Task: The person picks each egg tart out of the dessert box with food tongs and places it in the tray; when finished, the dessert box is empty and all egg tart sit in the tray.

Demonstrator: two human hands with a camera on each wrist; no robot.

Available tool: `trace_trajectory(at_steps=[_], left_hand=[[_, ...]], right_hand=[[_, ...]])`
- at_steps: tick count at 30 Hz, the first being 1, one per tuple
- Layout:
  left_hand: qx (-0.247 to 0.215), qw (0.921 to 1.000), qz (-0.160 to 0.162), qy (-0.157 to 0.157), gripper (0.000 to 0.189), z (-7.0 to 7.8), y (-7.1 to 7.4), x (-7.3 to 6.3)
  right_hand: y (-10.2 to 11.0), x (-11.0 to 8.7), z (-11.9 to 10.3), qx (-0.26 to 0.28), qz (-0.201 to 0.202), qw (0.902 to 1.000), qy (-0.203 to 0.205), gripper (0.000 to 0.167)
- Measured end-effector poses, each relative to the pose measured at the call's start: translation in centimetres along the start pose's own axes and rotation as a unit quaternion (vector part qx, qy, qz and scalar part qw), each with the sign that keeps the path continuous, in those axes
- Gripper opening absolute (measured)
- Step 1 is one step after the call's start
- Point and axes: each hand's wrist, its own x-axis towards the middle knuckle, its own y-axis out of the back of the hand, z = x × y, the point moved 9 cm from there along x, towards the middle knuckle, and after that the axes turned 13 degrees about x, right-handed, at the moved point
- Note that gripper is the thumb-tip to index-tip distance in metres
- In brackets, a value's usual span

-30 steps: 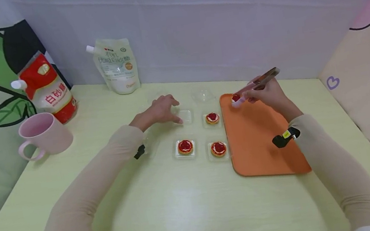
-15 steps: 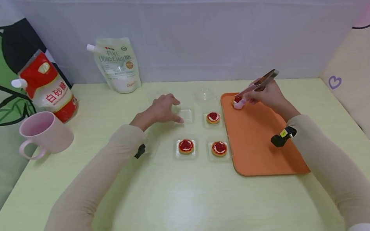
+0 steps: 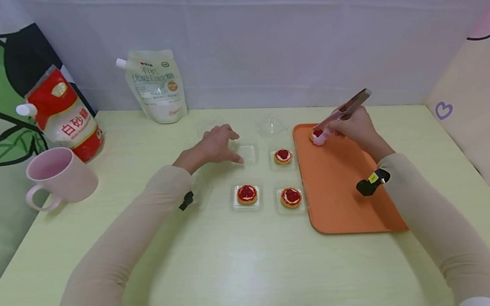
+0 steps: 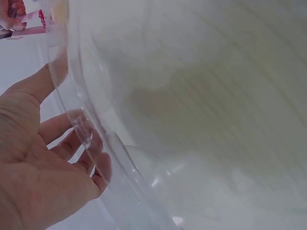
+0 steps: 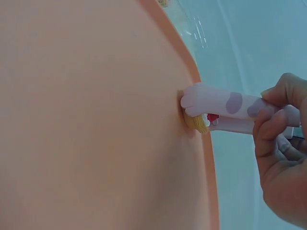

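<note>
My right hand (image 3: 356, 127) grips pink tongs (image 5: 223, 100) with paw-shaped tips. The tips sit around a small tart (image 5: 195, 123) with red topping and white cream, at the far left corner of the orange tray (image 3: 348, 185). Most of that tart is hidden by the tongs. My left hand (image 3: 213, 146) hovers with spread, loosely bent fingers beside a clear plastic box (image 3: 246, 154). Whether it touches the box, I cannot tell. Clear plastic (image 4: 129, 163) fills much of the left wrist view, partly in front of the fingers.
Three red-topped tarts stand in clear boxes: one at front left (image 3: 246, 194), one at front right (image 3: 291, 197), one behind (image 3: 282, 156). A clear lid (image 3: 271, 126) lies farther back. Pink mug (image 3: 60, 176), red pouch (image 3: 66, 115) and pale pouch (image 3: 156, 87) stand at left and back.
The tongs and right hand have shifted slightly toward me, the tips closer round the tart on the tray. The left hand has stayed put.
</note>
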Motion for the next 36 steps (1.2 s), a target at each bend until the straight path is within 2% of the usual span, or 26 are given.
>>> trace_trajectory(at_steps=[13,18,24,36], left_hand=[[0.006,1.0,-0.005,0.003,0.072,0.3,0.2,0.3],[0.015,0.9998,-0.012,0.004,0.075,0.2,0.2,0.1],[0.025,0.9993,-0.028,0.001,0.078,0.2,0.0,0.0],[0.045,0.9985,-0.031,-0.009,0.082,0.7,0.2,0.1]], right_hand=[[1.2,-0.5,-1.4,0.007,0.005,0.9997,0.023,0.038],[1.5,-0.8,-2.1,0.027,0.001,0.9991,0.033,0.037],[1.2,-1.3,-2.9,0.035,-0.005,0.9987,0.037,0.038],[0.1,-1.8,-4.4,0.043,-0.025,0.996,0.074,0.033]])
